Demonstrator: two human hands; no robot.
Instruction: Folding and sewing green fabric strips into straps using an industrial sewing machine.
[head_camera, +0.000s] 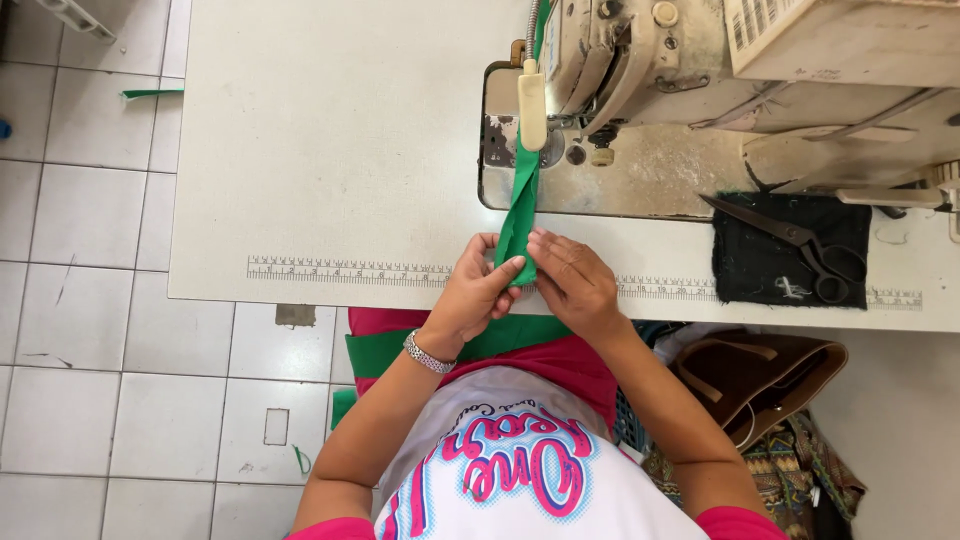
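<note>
A narrow green fabric strip (521, 200) runs from under the needle area of a cream sewing machine (640, 60) down to the table's front edge. My left hand (478, 290), with a metal bracelet at the wrist, pinches the strip's near end from the left. My right hand (572, 280) grips the same end from the right, fingers bent over the folded cloth. Both hands meet at the table edge. More green and pink cloth (385, 345) lies on my lap below.
A white sewing table (330, 150) has a ruler scale printed along its front. Black scissors (800, 245) lie on a dark cloth pad (745, 275) at the right. A brown bag (760, 375) sits on the floor at the right. Tiled floor (90, 300) lies to the left.
</note>
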